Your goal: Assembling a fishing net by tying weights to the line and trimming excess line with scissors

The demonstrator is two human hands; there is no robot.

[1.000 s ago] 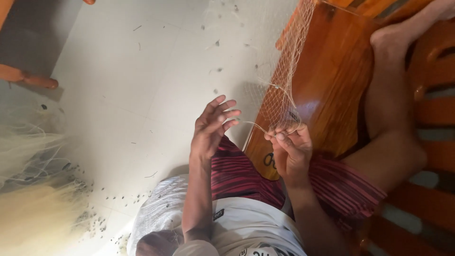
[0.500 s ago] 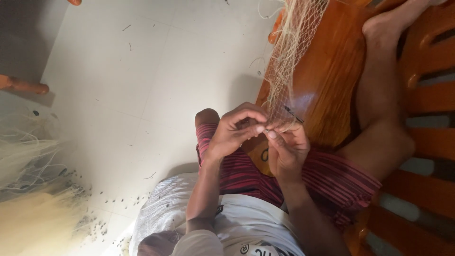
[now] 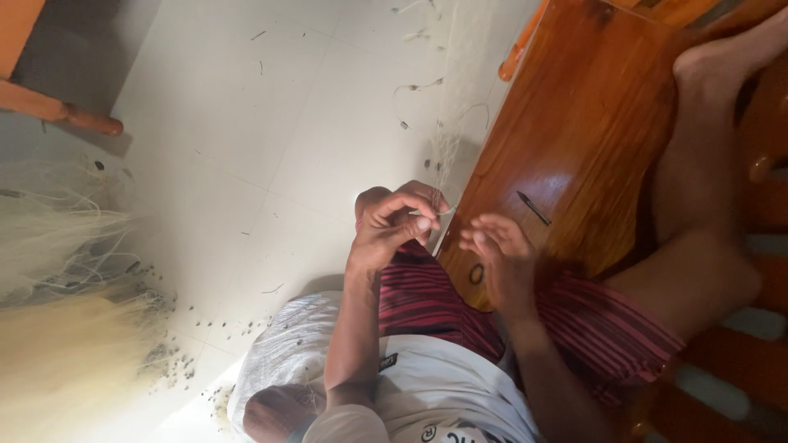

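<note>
Pale heaped fishing net (image 3: 57,344) lies on the white tiled floor (image 3: 271,139) to your left, well clear of the glossy brown wooden table (image 3: 574,139). Since a moment ago your hands parted: left hand (image 3: 394,226) grip pinched narrow on the thin pale net line (image 3: 443,212), right hand (image 3: 501,250) now loose, holding nothing. Small dark netting needle (image 3: 533,207) sits on the table just beside your right fingers; nothing blocks it.

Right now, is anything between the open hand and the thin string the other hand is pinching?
Nothing visible. The left hand pinches the pale thread; the right hand is open beside it, with only a bare gap between.
</note>
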